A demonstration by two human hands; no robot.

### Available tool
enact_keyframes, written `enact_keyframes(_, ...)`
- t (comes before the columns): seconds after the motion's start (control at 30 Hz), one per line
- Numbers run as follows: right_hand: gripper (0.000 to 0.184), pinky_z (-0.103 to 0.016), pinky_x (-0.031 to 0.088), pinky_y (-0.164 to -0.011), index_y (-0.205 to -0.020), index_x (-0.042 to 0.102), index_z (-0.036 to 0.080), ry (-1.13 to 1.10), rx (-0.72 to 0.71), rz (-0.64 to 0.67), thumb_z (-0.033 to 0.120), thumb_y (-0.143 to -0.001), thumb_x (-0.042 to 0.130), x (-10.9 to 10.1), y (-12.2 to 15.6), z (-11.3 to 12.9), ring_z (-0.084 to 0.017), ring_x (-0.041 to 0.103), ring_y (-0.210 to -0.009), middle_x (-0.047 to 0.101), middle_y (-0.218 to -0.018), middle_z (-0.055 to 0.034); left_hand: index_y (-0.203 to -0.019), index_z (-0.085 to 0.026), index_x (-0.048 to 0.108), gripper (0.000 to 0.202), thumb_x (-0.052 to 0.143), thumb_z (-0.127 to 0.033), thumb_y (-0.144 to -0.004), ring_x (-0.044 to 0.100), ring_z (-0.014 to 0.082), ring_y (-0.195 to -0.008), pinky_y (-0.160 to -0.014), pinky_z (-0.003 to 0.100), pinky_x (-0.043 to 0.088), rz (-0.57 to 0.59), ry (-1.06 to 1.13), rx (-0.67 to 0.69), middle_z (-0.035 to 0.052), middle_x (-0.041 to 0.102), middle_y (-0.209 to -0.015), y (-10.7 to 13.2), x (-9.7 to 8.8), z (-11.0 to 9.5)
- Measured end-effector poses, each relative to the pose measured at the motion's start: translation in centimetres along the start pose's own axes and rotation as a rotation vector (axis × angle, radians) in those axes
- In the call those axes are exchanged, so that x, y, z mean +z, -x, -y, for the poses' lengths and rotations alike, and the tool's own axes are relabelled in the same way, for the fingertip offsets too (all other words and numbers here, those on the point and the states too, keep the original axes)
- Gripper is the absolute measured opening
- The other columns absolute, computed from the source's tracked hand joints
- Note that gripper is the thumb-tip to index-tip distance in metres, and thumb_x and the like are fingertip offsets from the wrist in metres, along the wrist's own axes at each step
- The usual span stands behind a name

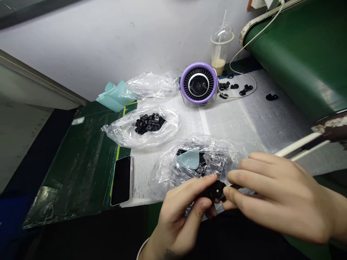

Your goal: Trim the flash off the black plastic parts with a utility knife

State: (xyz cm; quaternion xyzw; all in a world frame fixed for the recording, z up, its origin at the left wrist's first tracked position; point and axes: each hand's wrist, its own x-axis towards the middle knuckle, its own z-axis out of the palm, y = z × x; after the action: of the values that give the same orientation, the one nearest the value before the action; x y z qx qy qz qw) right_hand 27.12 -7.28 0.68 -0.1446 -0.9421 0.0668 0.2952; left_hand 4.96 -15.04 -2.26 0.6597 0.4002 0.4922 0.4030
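My left hand (184, 213) is closed around a small black plastic part (217, 190), with thumb and fingers on either side of it. A small pale dot shows on the part's face. My right hand (276, 191) is pinched together at the part's right edge. Something thin and dark shows between its fingers, too hidden to name. Just beyond both hands lies a clear plastic bag (165, 173) of black parts (202, 164), with a light blue scrap (189, 159) on top.
Farther back, an open bag (119, 135) holds many black pieces (150, 123). A purple fan (198, 83), a lidded cup (219, 47) and loose black parts (271, 97) stand or lie behind. A phone (121, 180) is at left; a green belt (298, 54) rises at right.
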Motion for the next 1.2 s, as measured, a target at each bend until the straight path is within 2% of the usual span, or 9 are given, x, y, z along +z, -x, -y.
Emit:
enact_keyframes(0.07, 0.008, -0.032, 0.045, -0.066, -0.100, 0.067, 0.018, -0.140, 0.099, -0.040, 0.024, -0.105, 0.062, 0.1, 0.3, -0.4, -0.016, 0.060, -0.075, 0.070, -0.090, -0.0042, -0.142, -0.024, 0.065, 0.041, 0.058, -0.014, -0.104, 0.072, 0.0148, -0.063, -0.061, 0.026, 0.062, -0.023, 0.029, 0.010, 0.0049, 0.076, -0.089, 0.1, 0.0, 0.0)
enact_keyframes(0.23, 0.023, -0.024, 0.061, -0.079, -0.114, 0.065, 0.018, -0.512, 0.355, -0.124, 0.028, -0.097, 0.075, -0.2, 1.1, -0.4, -0.017, 0.073, -0.094, 0.074, -0.104, -0.0069, -0.139, -0.019, 0.067, 0.036, 0.063, -0.021, -0.103, 0.077, 0.0195, -0.074, -0.071, 0.030, 0.066, -0.031, 0.011, 0.002, 0.0084, 0.078, -0.093, 0.3, -0.3, -0.2)
enact_keyframes(0.33, 0.021, -0.023, 0.064, -0.085, -0.116, 0.066, 0.022, -0.567, 0.458, -0.148, 0.013, -0.097, 0.068, -0.3, 1.4, 0.3, -0.018, 0.076, -0.100, 0.076, -0.108, -0.0051, -0.144, -0.020, 0.062, 0.046, 0.068, -0.017, -0.099, 0.080, 0.0218, -0.079, -0.071, 0.031, 0.067, -0.043, -0.009, -0.011, 0.0098, 0.079, -0.101, 0.4, -0.3, -0.2)
enact_keyframes(0.5, 0.028, -0.020, 0.065, -0.082, -0.123, 0.067, 0.026, -0.548, 0.549, -0.117, 0.012, -0.100, 0.062, 0.1, 1.6, 1.5, -0.017, 0.077, -0.100, 0.078, -0.112, -0.0016, -0.122, -0.017, 0.072, 0.031, 0.061, -0.003, -0.097, 0.070, 0.0114, -0.057, -0.055, 0.021, 0.060, -0.154, -0.126, 0.085, 0.0032, 0.076, -0.082, 0.2, 0.2, 0.7)
enact_keyframes(0.6, 0.035, -0.021, 0.063, -0.084, -0.130, 0.063, 0.022, -0.498, 0.523, -0.149, 0.007, -0.098, 0.062, 0.6, 1.6, 1.9, -0.016, 0.076, -0.098, 0.077, -0.113, -0.0036, -0.113, -0.016, 0.072, 0.023, 0.064, -0.005, -0.095, 0.073, 0.0139, -0.063, -0.060, 0.023, 0.061, -0.220, -0.240, 0.124, 0.0041, 0.077, -0.083, 0.2, 0.4, 0.9)
enact_keyframes(0.73, 0.040, -0.031, 0.058, -0.091, -0.132, 0.063, 0.012, -0.276, 0.344, -0.198, -0.002, -0.097, 0.049, 1.2, 2.4, 2.5, -0.019, 0.069, -0.108, 0.072, -0.115, -0.0105, -0.110, -0.015, 0.072, 0.022, 0.064, -0.004, -0.094, 0.076, 0.0162, -0.071, -0.066, 0.024, 0.063, -0.246, -0.334, 0.155, 0.0057, 0.079, -0.088, 0.4, 0.5, 0.8)
enact_keyframes(0.87, 0.042, -0.045, 0.054, -0.092, -0.135, 0.063, 0.015, -0.041, 0.246, -0.140, 0.004, -0.101, 0.040, 1.4, 3.4, 3.3, -0.027, 0.065, -0.116, 0.073, -0.117, -0.0133, -0.109, -0.013, 0.071, 0.023, 0.064, -0.001, -0.091, 0.072, 0.0132, -0.064, -0.060, 0.022, 0.059, -0.257, -0.388, 0.192, 0.0042, 0.078, -0.083, 0.3, 0.5, 0.6)
enact_keyframes(1.03, 0.035, -0.043, 0.058, -0.089, -0.128, 0.071, 0.020, 0.101, 0.208, -0.107, 0.026, -0.108, 0.042, 1.3, 3.5, 3.7, -0.028, 0.070, -0.112, 0.076, -0.117, -0.0136, -0.108, -0.012, 0.070, 0.024, 0.062, 0.002, -0.090, 0.072, 0.0118, -0.065, -0.062, 0.020, 0.059, -0.243, -0.412, 0.190, 0.0039, 0.077, -0.083, 0.1, 0.5, 0.4)
enact_keyframes(1.2, 0.042, -0.045, 0.058, -0.086, -0.127, 0.072, 0.018, 0.109, 0.223, -0.148, 0.021, -0.107, 0.034, 1.4, 3.1, 4.0, -0.028, 0.070, -0.108, 0.076, -0.116, -0.0147, -0.107, -0.011, 0.070, 0.024, 0.062, 0.003, -0.090, 0.071, 0.0115, -0.067, -0.063, 0.020, 0.058, -0.248, -0.411, 0.189, 0.0044, 0.076, -0.084, 0.1, 0.6, 0.3)
